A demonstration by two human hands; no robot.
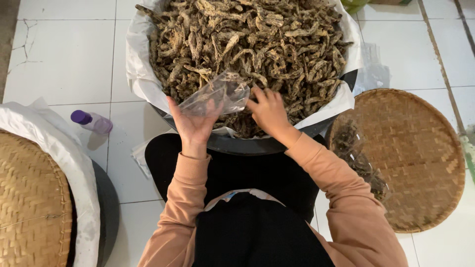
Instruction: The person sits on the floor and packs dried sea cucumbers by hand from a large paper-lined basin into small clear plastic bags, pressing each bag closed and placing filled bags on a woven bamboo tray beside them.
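The left hand (194, 123) holds a clear bag (217, 96) open at the near rim of the basin (247, 144). The right hand (269, 111), fingers curled, digs into the dried strips (247, 44) beside it. Keeping the bag's mouth wide and low over the heap should limit spills.

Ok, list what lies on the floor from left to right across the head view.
Round woven bamboo lid on a white-lined tub → small purple-capped plastic bottle → large dark basin heaped with dried brown strips → round woven bamboo tray holding filled clear bags.
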